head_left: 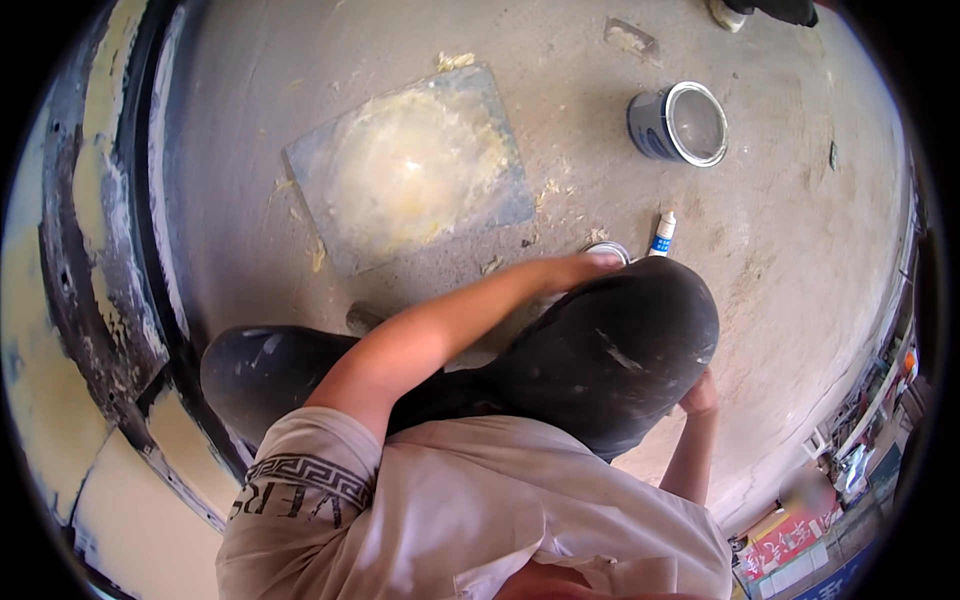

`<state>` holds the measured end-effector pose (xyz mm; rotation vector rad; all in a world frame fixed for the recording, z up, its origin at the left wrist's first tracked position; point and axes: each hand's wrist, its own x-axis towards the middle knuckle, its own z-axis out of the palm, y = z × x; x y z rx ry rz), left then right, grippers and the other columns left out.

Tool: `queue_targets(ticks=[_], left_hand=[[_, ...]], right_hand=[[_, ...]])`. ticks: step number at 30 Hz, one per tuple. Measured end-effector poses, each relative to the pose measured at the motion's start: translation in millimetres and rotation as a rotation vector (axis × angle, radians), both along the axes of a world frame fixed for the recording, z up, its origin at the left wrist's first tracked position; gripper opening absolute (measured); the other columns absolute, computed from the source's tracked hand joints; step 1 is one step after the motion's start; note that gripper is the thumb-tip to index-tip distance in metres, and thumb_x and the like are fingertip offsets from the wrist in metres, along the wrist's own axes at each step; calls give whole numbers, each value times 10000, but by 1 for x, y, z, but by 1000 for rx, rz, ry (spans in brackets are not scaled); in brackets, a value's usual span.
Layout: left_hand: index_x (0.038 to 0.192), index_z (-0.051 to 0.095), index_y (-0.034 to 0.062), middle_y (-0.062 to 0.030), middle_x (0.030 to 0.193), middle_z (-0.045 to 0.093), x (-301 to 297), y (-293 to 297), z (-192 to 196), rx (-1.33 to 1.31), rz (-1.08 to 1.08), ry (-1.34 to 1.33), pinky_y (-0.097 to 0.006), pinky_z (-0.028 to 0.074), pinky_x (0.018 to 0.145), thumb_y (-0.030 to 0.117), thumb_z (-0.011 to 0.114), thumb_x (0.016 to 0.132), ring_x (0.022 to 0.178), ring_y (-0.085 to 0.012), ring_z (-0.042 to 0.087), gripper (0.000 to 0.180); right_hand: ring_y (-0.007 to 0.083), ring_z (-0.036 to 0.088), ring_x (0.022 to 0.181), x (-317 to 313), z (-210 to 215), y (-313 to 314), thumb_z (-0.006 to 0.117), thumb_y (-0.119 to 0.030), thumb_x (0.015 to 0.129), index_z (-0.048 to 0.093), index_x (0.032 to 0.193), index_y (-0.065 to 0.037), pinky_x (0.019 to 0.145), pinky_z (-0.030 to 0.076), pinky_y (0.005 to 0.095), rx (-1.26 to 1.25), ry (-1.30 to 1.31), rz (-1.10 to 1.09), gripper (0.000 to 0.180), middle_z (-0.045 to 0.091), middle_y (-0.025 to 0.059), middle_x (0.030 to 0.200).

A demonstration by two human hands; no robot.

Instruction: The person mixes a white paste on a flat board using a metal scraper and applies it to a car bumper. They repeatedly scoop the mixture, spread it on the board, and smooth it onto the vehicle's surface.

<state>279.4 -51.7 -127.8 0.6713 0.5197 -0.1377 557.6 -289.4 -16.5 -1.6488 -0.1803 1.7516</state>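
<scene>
My left hand (592, 264) reaches across to my raised right knee, right beside the rim of a small round tin (608, 249). The knee hides its fingertips, so I cannot tell whether it grips the tin. Just right of the tin, a white and blue tube (662, 236) points away from me, its near end behind the knee. Low on the outer side of that same knee is my right hand (699, 394); its fingers are covered by the leg.
A square board (400, 185) smeared with cream-coloured paste lies ahead on the left. Beyond the tube stands a large open tin (650, 125). A flat scraper-like piece (630, 40) rests farther off, near a person's shoe (728, 14). Patchy painted panels (100, 190) line the left side.
</scene>
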Motion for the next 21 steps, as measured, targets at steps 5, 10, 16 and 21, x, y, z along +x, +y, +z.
queue_targets(ticks=[5, 10, 16, 21], left_hand=[[1357, 487, 22, -95, 1374, 520, -12, -17, 36, -714, 178, -137, -349, 335, 1093, 610, 346, 971, 1248, -211, 480, 717], [1437, 385, 35, -103, 1432, 454, -61, -13, 68, -284, 74, -119, -330, 317, 1096, 681, 333, 932, 1308, -209, 425, 822], [1516, -53, 44, -187, 1542, 225, -113, -28, 109, 163, -127, -81, -346, 242, 1129, 662, 411, 923, 1404, -275, 278, 974], [1509, -104, 37, -196, 1575, 113, -139, -34, 114, 203, -236, -71, -346, 182, 1152, 549, 447, 966, 1447, -292, 155, 928]], right_hand=[[151, 608, 951, -15, 3, 46, 674, -119, 851, 600, 1207, -4, 802, 487, 283, -40, 61, -209, 381, 654, 49, 1028], [142, 600, 927, -12, -14, 46, 673, -126, 857, 588, 1225, -8, 785, 482, 276, -50, 59, -193, 396, 648, 39, 1006], [132, 592, 898, -4, -29, 38, 672, -134, 863, 575, 1248, -13, 765, 476, 267, -89, 40, -133, 414, 641, 28, 979], [124, 584, 873, 10, -45, 43, 670, -141, 869, 564, 1266, -17, 747, 471, 260, -141, -37, 27, 430, 635, 19, 956]])
